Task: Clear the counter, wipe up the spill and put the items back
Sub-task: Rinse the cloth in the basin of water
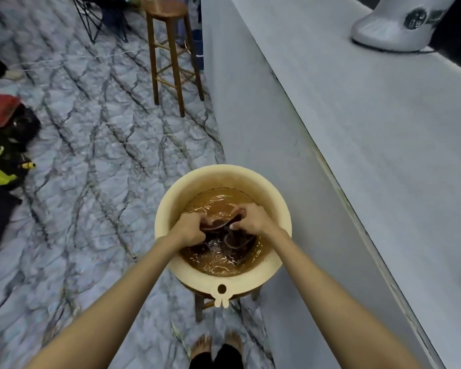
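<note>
Both hands grip a dark cloth (225, 237) in brownish water inside the cream basin (171, 209): left hand (189, 227) and right hand (252, 218) curl around it. The basin stands beside the counter (370, 134).

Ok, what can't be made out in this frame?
Head view:
- Cloth: mostly hidden by brown water, with the left hand and right hand gripping it.
- Stool under the basin: only its legs show.
- White appliance on the counter: cut off by the top edge; label blurred.
</note>
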Demonstrator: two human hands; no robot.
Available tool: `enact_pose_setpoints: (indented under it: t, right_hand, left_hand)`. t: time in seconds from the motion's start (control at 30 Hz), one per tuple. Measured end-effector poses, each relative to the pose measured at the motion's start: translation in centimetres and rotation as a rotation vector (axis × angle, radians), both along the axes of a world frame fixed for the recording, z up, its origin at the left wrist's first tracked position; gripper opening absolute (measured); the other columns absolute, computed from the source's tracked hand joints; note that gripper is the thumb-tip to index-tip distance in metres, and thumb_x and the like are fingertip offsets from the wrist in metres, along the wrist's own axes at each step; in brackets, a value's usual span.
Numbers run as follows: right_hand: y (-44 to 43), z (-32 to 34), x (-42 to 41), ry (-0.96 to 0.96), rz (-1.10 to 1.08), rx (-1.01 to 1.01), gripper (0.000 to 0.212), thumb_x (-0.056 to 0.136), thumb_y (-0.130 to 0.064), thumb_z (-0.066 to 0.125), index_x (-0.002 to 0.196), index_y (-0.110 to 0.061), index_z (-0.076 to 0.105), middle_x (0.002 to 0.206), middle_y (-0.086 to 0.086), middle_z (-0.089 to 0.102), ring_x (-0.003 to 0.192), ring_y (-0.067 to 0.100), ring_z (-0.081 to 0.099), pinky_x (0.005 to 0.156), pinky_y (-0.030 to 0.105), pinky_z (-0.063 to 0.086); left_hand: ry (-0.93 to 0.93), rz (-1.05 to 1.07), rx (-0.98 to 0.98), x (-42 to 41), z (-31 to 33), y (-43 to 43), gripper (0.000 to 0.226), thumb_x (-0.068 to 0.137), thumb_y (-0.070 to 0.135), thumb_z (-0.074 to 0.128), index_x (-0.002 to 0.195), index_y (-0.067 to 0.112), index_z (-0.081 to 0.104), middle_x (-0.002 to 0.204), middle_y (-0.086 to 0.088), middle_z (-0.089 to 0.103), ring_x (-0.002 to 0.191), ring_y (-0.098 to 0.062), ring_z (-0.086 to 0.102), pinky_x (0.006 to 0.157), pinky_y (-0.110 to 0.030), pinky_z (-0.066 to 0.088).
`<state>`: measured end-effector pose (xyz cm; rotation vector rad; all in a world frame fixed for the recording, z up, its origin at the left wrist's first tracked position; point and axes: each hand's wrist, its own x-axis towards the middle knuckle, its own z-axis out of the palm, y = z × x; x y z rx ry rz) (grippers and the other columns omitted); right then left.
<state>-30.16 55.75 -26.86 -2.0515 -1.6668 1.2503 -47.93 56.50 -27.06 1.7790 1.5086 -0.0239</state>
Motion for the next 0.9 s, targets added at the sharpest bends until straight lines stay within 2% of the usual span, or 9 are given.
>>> enact_pose_setpoints:
  t: [0.1,0.27,0.33,0.4,0.47,0.67,0.73,0.8,0.9]
  right_hand:
    - [0.3,-1.3,-0.4,-0.136,0.165,-0.067,0.036,0.075,-0.021,0.073,0.11,-0.017,0.064,0.123,0.007,0.061,0.11,0.025,0.057,0.091,0.032,0.044]
    - [1.1,-1.8,-0.5,-0.183,0.181,-0.021,0.028,0.079,-0.028,0.068,0.105,-0.02,0.063,0.117,0.005,0.064,0.105,0.024,0.059,0.087,0.038,0.05]
    - [1.5,-1.6,-0.4,-0.066,0.222,-0.122,0.049,0.074,-0.042,0.07,0.117,-0.023,0.056,0.126,0.004,0.058,0.116,0.025,0.053,0.093,0.036,0.042]
    - [1.7,-1.4,-0.5,-0.12,0.34,-0.192,0.074,0.066,-0.049,0.075,0.129,-0.026,0.044,0.134,0.004,0.051,0.122,0.026,0.048,0.096,0.039,0.04]
    - [1.7,-1.6,-0.5,-0.255,0.383,-0.114,0.08,0.066,-0.042,0.077,0.133,-0.024,0.038,0.135,0.007,0.049,0.121,0.029,0.048,0.095,0.043,0.042]
    - [1.0,-1.2,-0.4,-0.429,0.239,0.319,0.051,0.081,-0.026,0.064,0.125,-0.014,0.042,0.131,0.011,0.042,0.118,0.03,0.044,0.094,0.041,0.043]
    - [0.2,-0.8,-0.6,-0.443,0.275,0.507,0.031,0.082,-0.025,0.06,0.109,-0.016,0.05,0.117,0.008,0.05,0.108,0.027,0.048,0.085,0.037,0.043]
    - [-0.7,-0.4,-0.7,-0.372,0.375,0.494,0.02,0.081,-0.03,0.059,0.096,-0.018,0.053,0.102,0.003,0.058,0.097,0.025,0.056,0.07,0.033,0.042]
    - [-1.7,-0.6,-1.0,-0.477,0.605,0.201,0.048,0.077,-0.046,0.064,0.114,-0.018,0.053,0.116,0.007,0.057,0.109,0.027,0.055,0.082,0.039,0.044]
  left_hand:
    - [0.126,-0.086,0.051,0.3,-0.5,0.0,0.044,0.074,0.003,0.055,0.115,0.02,0.054,0.118,-0.007,0.061,0.11,-0.025,0.056,0.092,-0.035,0.046]
    - [0.285,-0.069,0.181,0.3,-0.8,0.0,0.029,0.084,0.021,0.055,0.112,0.022,0.059,0.114,-0.007,0.063,0.107,-0.03,0.058,0.08,-0.038,0.048]
    - [0.276,-0.029,0.214,0.4,-0.9,0.2,0.025,0.087,0.026,0.053,0.109,0.018,0.061,0.11,-0.011,0.064,0.102,-0.032,0.059,0.076,-0.038,0.049]
    - [0.232,0.007,0.241,0.4,-1.0,0.4,0.025,0.088,0.028,0.052,0.109,0.017,0.061,0.109,-0.01,0.066,0.101,-0.032,0.06,0.077,-0.039,0.05]
    - [0.16,0.039,0.278,0.5,-1.0,0.4,0.026,0.089,0.027,0.052,0.111,0.018,0.061,0.11,-0.008,0.067,0.102,-0.03,0.06,0.078,-0.039,0.05]
    - [0.156,-0.008,0.555,0.9,-0.6,-1.2,0.026,0.083,0.024,0.059,0.107,0.014,0.054,0.114,-0.008,0.054,0.104,-0.029,0.05,0.082,-0.041,0.046]
    - [0.168,-0.115,0.453,1.3,-0.7,-2.3,0.029,0.082,0.031,0.06,0.106,0.016,0.052,0.118,-0.006,0.052,0.107,-0.026,0.049,0.082,-0.038,0.048]
    - [0.261,-0.221,0.285,1.7,-1.0,-2.9,0.044,0.08,0.036,0.062,0.117,0.016,0.047,0.128,-0.006,0.044,0.116,-0.025,0.043,0.091,-0.038,0.047]
    - [0.339,-0.222,0.176,2.4,-1.1,-2.7,0.064,0.075,0.036,0.068,0.126,0.012,0.038,0.136,-0.011,0.033,0.125,-0.029,0.035,0.098,-0.041,0.043]
